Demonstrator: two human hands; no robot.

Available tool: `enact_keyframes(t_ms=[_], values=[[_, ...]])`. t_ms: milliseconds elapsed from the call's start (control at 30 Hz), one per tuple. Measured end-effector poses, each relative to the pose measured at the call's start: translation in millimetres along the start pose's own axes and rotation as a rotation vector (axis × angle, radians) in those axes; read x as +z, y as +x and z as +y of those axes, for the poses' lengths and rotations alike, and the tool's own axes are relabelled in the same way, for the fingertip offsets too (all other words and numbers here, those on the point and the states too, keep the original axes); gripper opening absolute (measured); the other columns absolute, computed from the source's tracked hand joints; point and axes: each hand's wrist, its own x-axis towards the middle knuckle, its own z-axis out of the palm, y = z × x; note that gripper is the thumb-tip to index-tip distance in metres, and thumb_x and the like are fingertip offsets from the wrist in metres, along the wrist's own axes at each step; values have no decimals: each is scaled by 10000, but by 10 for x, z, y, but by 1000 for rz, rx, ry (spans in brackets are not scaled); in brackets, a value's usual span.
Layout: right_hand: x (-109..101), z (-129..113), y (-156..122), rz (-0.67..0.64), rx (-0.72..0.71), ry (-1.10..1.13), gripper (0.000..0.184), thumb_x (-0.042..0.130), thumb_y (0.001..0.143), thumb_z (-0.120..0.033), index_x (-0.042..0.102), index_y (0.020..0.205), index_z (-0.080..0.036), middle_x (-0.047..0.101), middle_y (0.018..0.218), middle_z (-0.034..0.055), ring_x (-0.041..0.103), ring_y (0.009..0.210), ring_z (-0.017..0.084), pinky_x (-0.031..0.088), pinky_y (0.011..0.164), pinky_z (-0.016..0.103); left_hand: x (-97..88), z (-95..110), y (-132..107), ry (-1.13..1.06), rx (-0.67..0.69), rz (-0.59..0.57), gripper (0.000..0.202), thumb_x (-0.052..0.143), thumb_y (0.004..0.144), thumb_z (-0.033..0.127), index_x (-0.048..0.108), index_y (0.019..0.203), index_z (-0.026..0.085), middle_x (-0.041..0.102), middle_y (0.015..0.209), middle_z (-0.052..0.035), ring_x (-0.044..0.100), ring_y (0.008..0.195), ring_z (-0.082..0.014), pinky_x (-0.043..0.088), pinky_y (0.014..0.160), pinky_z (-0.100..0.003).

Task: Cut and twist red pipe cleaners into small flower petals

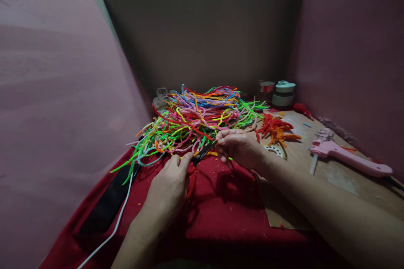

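My left hand (170,183) is closed, with thumb and forefinger pinched together over the red cloth. A bent red pipe cleaner (192,185) hangs from its grip. My right hand (235,147) is also closed, fingers curled, to the right of the left one. Between the two hands slants a dark narrow tool (205,151); its upper end meets my right fingertips and its lower end is close to my left fingers. Its exact kind is unclear. Just beyond both hands lies a large tangled heap of coloured pipe cleaners (202,113).
A pink glue gun (350,155) rests on a brown board (341,183) at right. Near it are short red and orange pieces (277,128), a white ring (274,151) and a teal-lidded container (283,93). A white cable (123,208) crosses a black flat object (105,204) at left.
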Motion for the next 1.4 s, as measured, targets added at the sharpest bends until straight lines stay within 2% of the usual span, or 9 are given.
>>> enact_keyframes(t_ms=[200, 400, 533, 700, 800, 933, 1100, 1267, 1400], values=[[-31, 4, 7, -40, -17, -45, 47, 571, 587, -154, 555, 626, -134, 513, 450, -19, 478, 355, 108, 373, 354, 222, 2, -8, -2, 32, 13, -11, 455, 363, 835, 104, 424, 1271, 219, 546, 1021, -85, 575, 901, -180, 460, 719, -267], [-44, -17, 6, -21, -25, -138, 50, 580, 593, -168, 538, 599, -142, 496, 434, -35, 441, 308, 92, 342, 336, 217, -34, -9, -10, 132, -21, -70, 471, 341, 849, 110, 398, 1294, 252, 542, 1014, -70, 585, 870, -180, 442, 623, -247], [-47, -20, 8, -29, -14, -170, 50, 581, 600, -165, 534, 596, -146, 486, 431, -44, 447, 310, 84, 306, 334, 200, -68, -20, -26, 167, -6, -92, 482, 354, 844, 101, 383, 1307, 234, 544, 1021, -73, 589, 884, -189, 449, 642, -260], [-54, -8, 11, -30, -24, -250, 66, 572, 629, -187, 528, 596, -150, 483, 412, -41, 457, 317, 90, 259, 334, 195, -49, -55, -60, 195, 13, -63, 453, 351, 863, 124, 388, 1305, 221, 554, 1039, -80, 598, 878, -191, 463, 675, -274], [-61, 0, 10, -9, -50, -317, 86, 562, 654, -198, 526, 590, -151, 501, 412, -34, 445, 316, 83, 261, 343, 195, -52, -52, -64, 182, 19, -76, 465, 357, 850, 98, 392, 1301, 208, 554, 1057, -85, 595, 902, -188, 471, 718, -276], [-63, 5, 14, 26, -60, -355, 100, 563, 658, -202, 526, 580, -153, 514, 410, -30, 428, 308, 78, 264, 344, 197, -50, -42, -39, 164, 10, -101, 473, 347, 839, 70, 403, 1286, 215, 564, 1039, -70, 597, 871, -168, 470, 696, -250], [-48, -16, 19, 71, -59, -335, 90, 570, 649, -206, 533, 586, -155, 523, 409, -29, 426, 309, 82, 285, 347, 204, -4, -57, -9, 99, 40, -38, 391, 332, 873, 136, 453, 1234, 222, 578, 974, -59, 598, 802, -153, 460, 653, -234], [-49, -24, 17, 86, -79, -322, 88, 583, 651, -203, 539, 594, -152, 544, 420, -21, 455, 322, 87, 319, 361, 205, -19, -62, -11, -35, 53, -17, 426, 390, 835, 151, 442, 1251, 228, 578, 1035, -71, 593, 874, -163, 474, 727, -251], [-44, -9, 24, 104, -105, -315, 49, 584, 640, -171, 551, 614, -146, 568, 433, -11, 492, 342, 93, 359, 376, 201, -20, -64, -27, -18, 4, -23, 451, 403, 828, 160, 421, 1274, 223, 558, 1038, -77, 593, 857, -170, 472, 702, -266]])
